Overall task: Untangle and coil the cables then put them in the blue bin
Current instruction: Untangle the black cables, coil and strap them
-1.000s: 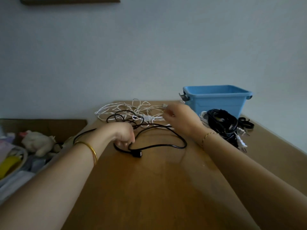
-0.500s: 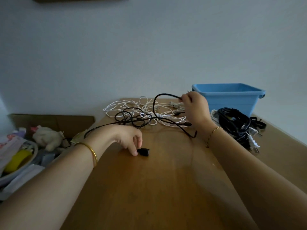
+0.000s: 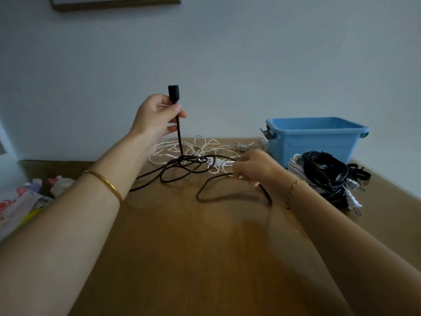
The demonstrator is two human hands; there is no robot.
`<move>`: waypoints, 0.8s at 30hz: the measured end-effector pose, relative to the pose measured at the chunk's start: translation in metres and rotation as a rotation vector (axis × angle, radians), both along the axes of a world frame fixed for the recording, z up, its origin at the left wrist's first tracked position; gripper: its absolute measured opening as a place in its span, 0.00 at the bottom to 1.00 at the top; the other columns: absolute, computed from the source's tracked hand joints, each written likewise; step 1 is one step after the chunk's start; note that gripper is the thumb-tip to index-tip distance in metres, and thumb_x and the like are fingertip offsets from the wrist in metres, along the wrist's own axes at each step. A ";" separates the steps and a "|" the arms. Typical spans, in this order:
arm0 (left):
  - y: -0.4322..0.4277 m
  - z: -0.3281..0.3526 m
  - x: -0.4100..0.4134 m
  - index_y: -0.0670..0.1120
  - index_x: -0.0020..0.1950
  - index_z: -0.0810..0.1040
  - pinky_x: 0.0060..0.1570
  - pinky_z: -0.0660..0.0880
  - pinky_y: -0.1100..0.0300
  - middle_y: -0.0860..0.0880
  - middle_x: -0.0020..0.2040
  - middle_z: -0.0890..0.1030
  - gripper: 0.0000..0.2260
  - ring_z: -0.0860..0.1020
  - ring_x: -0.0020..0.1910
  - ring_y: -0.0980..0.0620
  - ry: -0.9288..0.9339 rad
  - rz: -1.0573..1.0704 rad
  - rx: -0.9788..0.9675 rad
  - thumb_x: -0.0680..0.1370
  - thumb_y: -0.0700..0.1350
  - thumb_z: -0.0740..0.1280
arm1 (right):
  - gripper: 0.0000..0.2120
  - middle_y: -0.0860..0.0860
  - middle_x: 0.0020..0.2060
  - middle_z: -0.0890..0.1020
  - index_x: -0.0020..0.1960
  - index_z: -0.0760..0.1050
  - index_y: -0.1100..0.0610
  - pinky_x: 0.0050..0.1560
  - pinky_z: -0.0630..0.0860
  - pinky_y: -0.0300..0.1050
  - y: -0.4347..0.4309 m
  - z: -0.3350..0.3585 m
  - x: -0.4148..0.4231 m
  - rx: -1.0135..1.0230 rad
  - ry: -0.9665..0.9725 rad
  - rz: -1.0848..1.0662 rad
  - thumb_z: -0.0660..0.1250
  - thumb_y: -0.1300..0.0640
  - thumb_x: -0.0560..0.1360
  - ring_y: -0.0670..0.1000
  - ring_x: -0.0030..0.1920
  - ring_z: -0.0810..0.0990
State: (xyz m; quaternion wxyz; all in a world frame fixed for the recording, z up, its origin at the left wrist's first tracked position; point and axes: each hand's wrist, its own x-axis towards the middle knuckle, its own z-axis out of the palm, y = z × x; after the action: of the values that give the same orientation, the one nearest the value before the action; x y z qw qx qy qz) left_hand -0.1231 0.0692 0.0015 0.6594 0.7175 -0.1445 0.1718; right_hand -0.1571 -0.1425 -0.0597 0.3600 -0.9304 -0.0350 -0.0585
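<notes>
A long black cable (image 3: pixel 205 197) lies in loops on the wooden table (image 3: pixel 205 258), knotted into a thin white cable (image 3: pixel 200 144) behind it. My left hand (image 3: pixel 157 115) is raised above the table and pinches the black cable just below its black plug end (image 3: pixel 172 93), which points up. My right hand (image 3: pixel 252 166) is low over the table, fingers curled round a stretch of the black cable near the white tangle. The blue bin (image 3: pixel 314 137) stands at the back right.
A pile of coiled black and white cables (image 3: pixel 328 176) with white plugs lies in front of the bin. Left of the table sit a cardboard box (image 3: pixel 45 167) and a heap of toys and bags (image 3: pixel 20 201). A wall is close behind.
My left hand has lifted the black plug end from the table up into the air. My right hand has come down from the raised loop to the table and holds the cable there.
</notes>
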 end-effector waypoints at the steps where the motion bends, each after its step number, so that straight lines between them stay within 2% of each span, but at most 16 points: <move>1: -0.004 0.003 -0.001 0.48 0.46 0.72 0.41 0.75 0.61 0.50 0.42 0.82 0.05 0.79 0.43 0.56 -0.001 -0.003 -0.024 0.81 0.41 0.63 | 0.08 0.54 0.30 0.76 0.37 0.78 0.59 0.33 0.75 0.44 0.003 -0.001 -0.002 -0.023 0.065 0.053 0.64 0.60 0.73 0.51 0.31 0.74; 3: -0.012 0.007 -0.004 0.48 0.46 0.72 0.40 0.77 0.61 0.50 0.42 0.81 0.05 0.78 0.42 0.55 0.009 -0.015 -0.087 0.81 0.40 0.63 | 0.05 0.55 0.34 0.78 0.43 0.77 0.61 0.37 0.79 0.48 0.011 -0.005 -0.004 0.000 0.026 0.084 0.63 0.61 0.75 0.52 0.33 0.77; 5: -0.021 0.012 -0.007 0.47 0.44 0.71 0.40 0.78 0.59 0.49 0.40 0.80 0.06 0.79 0.40 0.54 0.046 -0.073 -0.198 0.80 0.39 0.63 | 0.03 0.55 0.39 0.80 0.47 0.76 0.59 0.40 0.80 0.52 0.019 -0.005 -0.002 0.149 -0.117 0.096 0.64 0.61 0.75 0.53 0.35 0.78; 7: -0.029 0.016 -0.011 0.45 0.42 0.71 0.39 0.80 0.58 0.47 0.39 0.79 0.07 0.79 0.38 0.53 0.093 -0.171 -0.298 0.80 0.38 0.63 | 0.11 0.52 0.46 0.79 0.58 0.74 0.57 0.43 0.80 0.53 0.030 -0.001 0.001 0.395 -0.154 0.155 0.66 0.60 0.76 0.52 0.39 0.79; 9: -0.038 0.018 -0.017 0.43 0.42 0.72 0.38 0.81 0.58 0.46 0.39 0.79 0.07 0.79 0.37 0.52 0.137 -0.276 -0.365 0.80 0.36 0.63 | 0.15 0.48 0.47 0.78 0.63 0.72 0.55 0.45 0.81 0.51 0.039 0.004 0.005 0.492 -0.176 0.201 0.66 0.57 0.77 0.50 0.42 0.80; 12: -0.041 0.016 -0.021 0.41 0.43 0.74 0.40 0.82 0.57 0.45 0.39 0.79 0.05 0.80 0.37 0.51 0.184 -0.416 -0.455 0.79 0.35 0.63 | 0.06 0.50 0.39 0.80 0.50 0.77 0.60 0.42 0.80 0.47 0.044 0.010 0.011 0.558 -0.260 0.150 0.62 0.60 0.78 0.50 0.38 0.79; 13: -0.040 0.014 -0.020 0.41 0.44 0.74 0.42 0.82 0.56 0.45 0.40 0.80 0.06 0.80 0.39 0.51 0.191 -0.454 -0.439 0.79 0.33 0.63 | 0.06 0.51 0.37 0.80 0.45 0.77 0.61 0.39 0.79 0.46 0.042 0.011 0.013 0.625 -0.277 0.112 0.61 0.62 0.78 0.51 0.35 0.78; 15: -0.036 0.003 -0.012 0.42 0.45 0.75 0.46 0.81 0.55 0.45 0.44 0.80 0.08 0.79 0.44 0.51 0.196 -0.427 -0.240 0.77 0.29 0.62 | 0.08 0.54 0.34 0.80 0.43 0.75 0.61 0.35 0.78 0.44 0.034 0.010 0.015 0.777 -0.282 0.042 0.60 0.64 0.78 0.51 0.31 0.77; 17: -0.035 -0.016 -0.002 0.43 0.50 0.76 0.46 0.78 0.58 0.45 0.51 0.79 0.11 0.77 0.47 0.51 0.176 -0.234 0.161 0.75 0.29 0.64 | 0.05 0.55 0.34 0.80 0.46 0.74 0.62 0.34 0.79 0.43 0.028 0.007 0.014 0.890 -0.267 0.014 0.59 0.64 0.79 0.51 0.29 0.77; 19: -0.036 -0.039 0.007 0.44 0.56 0.76 0.42 0.75 0.62 0.47 0.53 0.78 0.11 0.76 0.48 0.52 0.148 -0.109 0.506 0.75 0.34 0.68 | 0.04 0.57 0.33 0.81 0.50 0.72 0.63 0.32 0.79 0.42 0.025 0.005 0.013 0.986 -0.262 0.009 0.59 0.64 0.79 0.50 0.27 0.77; 21: -0.036 -0.060 0.017 0.42 0.55 0.77 0.40 0.72 0.62 0.49 0.47 0.77 0.11 0.76 0.47 0.51 0.113 -0.078 0.626 0.74 0.38 0.71 | 0.05 0.58 0.34 0.81 0.52 0.71 0.64 0.30 0.78 0.40 0.023 0.006 0.013 1.058 -0.275 0.009 0.58 0.63 0.80 0.50 0.27 0.77; 24: -0.036 -0.073 0.027 0.44 0.48 0.79 0.38 0.71 0.60 0.50 0.42 0.78 0.04 0.76 0.42 0.51 0.042 -0.038 0.578 0.74 0.39 0.72 | 0.07 0.57 0.33 0.81 0.54 0.71 0.64 0.29 0.76 0.39 0.020 0.008 0.013 1.098 -0.284 0.014 0.57 0.62 0.80 0.49 0.28 0.77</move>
State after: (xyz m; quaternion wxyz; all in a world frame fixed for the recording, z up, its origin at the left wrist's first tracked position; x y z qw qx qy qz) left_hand -0.0956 0.0336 -0.0717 0.4338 0.8761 -0.1870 0.0961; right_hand -0.1442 -0.1221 -0.0512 0.7834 -0.5893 -0.0537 -0.1902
